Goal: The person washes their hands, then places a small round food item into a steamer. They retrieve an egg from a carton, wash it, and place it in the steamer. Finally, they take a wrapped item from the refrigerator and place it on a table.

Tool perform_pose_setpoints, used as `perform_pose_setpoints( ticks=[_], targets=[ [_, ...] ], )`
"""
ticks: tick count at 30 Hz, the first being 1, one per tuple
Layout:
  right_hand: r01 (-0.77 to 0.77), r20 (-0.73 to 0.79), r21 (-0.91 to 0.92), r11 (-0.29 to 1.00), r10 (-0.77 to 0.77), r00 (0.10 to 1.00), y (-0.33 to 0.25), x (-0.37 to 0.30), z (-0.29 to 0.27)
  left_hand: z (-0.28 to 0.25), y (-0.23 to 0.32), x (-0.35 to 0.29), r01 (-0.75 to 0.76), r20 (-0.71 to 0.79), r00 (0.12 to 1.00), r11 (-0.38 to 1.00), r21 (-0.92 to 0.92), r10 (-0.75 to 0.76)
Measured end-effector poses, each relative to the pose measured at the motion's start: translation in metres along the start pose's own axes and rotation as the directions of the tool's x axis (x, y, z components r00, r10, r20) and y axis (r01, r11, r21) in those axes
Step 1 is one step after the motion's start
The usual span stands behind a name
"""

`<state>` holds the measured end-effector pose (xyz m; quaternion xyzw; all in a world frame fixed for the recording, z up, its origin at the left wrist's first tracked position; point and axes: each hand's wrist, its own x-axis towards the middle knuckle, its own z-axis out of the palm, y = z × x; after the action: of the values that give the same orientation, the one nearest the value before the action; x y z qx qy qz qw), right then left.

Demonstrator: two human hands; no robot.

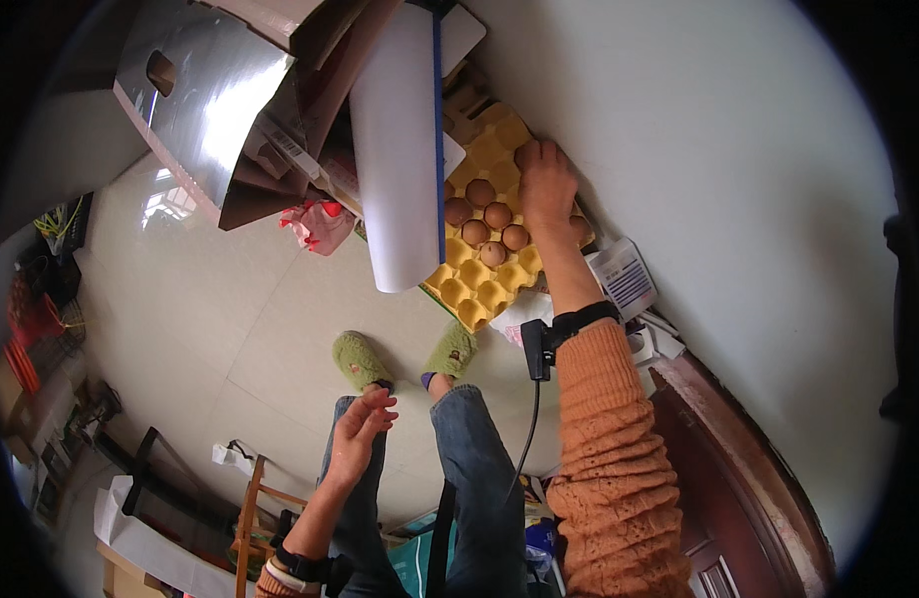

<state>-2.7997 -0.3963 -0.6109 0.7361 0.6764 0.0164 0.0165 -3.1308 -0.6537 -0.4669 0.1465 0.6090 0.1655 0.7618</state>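
A yellow egg tray [469,274] with several brown eggs [498,215] in its cups lies against the wall at the upper middle. Over its right side reaches my right hand [548,189], its fingers curled down round a brown egg [523,154] that shows only partly beside them. The hand hides some of the cups under it. My left hand [355,434] hangs in front of my legs, well away from the tray, with fingers loosely stretched and nothing in them.
An upright white board [399,149] with a blue edge covers the tray's left side. Left of it stands an open silver carton [205,100]. A red-and-white plastic bag [320,225] lies below. Beside my right wrist is a white box [624,276]. A wooden frame [250,518] stands lower left.
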Motion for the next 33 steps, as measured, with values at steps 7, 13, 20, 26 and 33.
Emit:
perform_pose_setpoints(
  ticks=[7, 13, 20, 26, 33],
  targets=[
    [-0.361, 0.207, 0.584, 0.727, 0.296, 0.932, -0.001, -0.042, -0.059, 0.011, 0.011, -0.024, -0.045, 0.01, 0.999, 0.999, -0.009, 0.045],
    [-0.727, 0.742, 0.618, -0.299, -0.086, 0.665, -0.048, -0.153, -0.185, 0.033, 0.068, -0.079, -0.149, 0.108, 0.982, 0.986, -0.075, 0.157],
    [-0.637, 0.552, 0.766, -0.092, -0.416, 0.723, -0.13, -0.191, -0.393, 0.022, 0.134, -0.209, -0.313, 0.183, 0.903, 0.886, -0.342, 0.389],
    [-0.039, 0.167, 0.979, 0.198, -0.684, 0.711, -0.243, -0.207, -0.526, -0.028, 0.133, -0.352, -0.466, -0.006, 0.838, 0.711, -0.526, 0.546],
    [0.353, -0.098, 0.935, 0.01, -0.954, 0.284, -0.37, -0.297, -0.642, -0.087, 0.056, -0.501, -0.671, -0.368, 0.691, 0.361, -0.648, 0.623]
  ],
)
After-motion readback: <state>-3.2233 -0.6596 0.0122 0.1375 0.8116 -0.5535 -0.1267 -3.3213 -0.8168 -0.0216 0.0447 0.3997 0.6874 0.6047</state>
